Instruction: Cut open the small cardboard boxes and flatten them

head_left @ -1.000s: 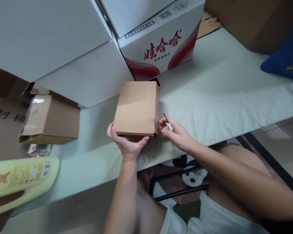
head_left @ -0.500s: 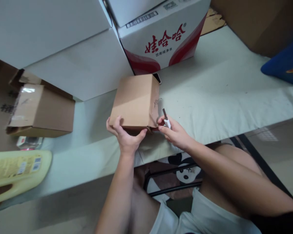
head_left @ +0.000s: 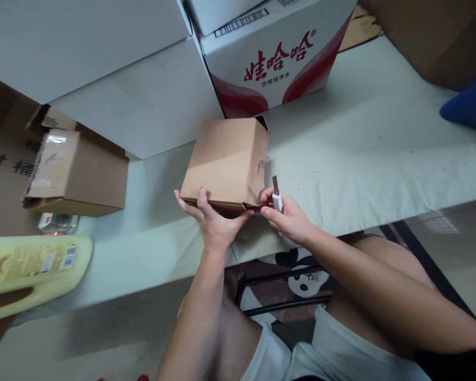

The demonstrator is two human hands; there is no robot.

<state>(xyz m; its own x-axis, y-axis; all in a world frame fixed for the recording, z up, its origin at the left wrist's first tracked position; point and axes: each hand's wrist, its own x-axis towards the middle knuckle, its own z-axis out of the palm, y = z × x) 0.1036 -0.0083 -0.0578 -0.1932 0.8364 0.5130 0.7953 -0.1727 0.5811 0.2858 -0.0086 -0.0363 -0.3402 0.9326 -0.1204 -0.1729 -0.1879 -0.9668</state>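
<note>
A small brown cardboard box [head_left: 222, 159] sits on the cloth-covered table in front of me. My left hand [head_left: 218, 222] grips its near edge, fingers on the top and left corner, thumb toward the near right corner. At that right corner my right hand [head_left: 287, 214] holds a box cutter [head_left: 276, 200] with a white part and a dark blade that points up, away from the box. The thumb and forefinger of this hand pinch at the edge of the taped right side [head_left: 257, 169], which looks crumpled and partly lifted.
Behind the box stand a white carton with red lettering [head_left: 277, 69] and large plain white boxes [head_left: 143, 100]. Another brown box [head_left: 91, 174] and a yellow bottle [head_left: 35, 270] are on the left. A blue object [head_left: 470, 106] lies far right. The table's front edge runs close by.
The view has shifted a little, so everything sits slightly further right. The box's right side gapes more at its far corner, where a dark patch shows. Both hands keep their hold.
</note>
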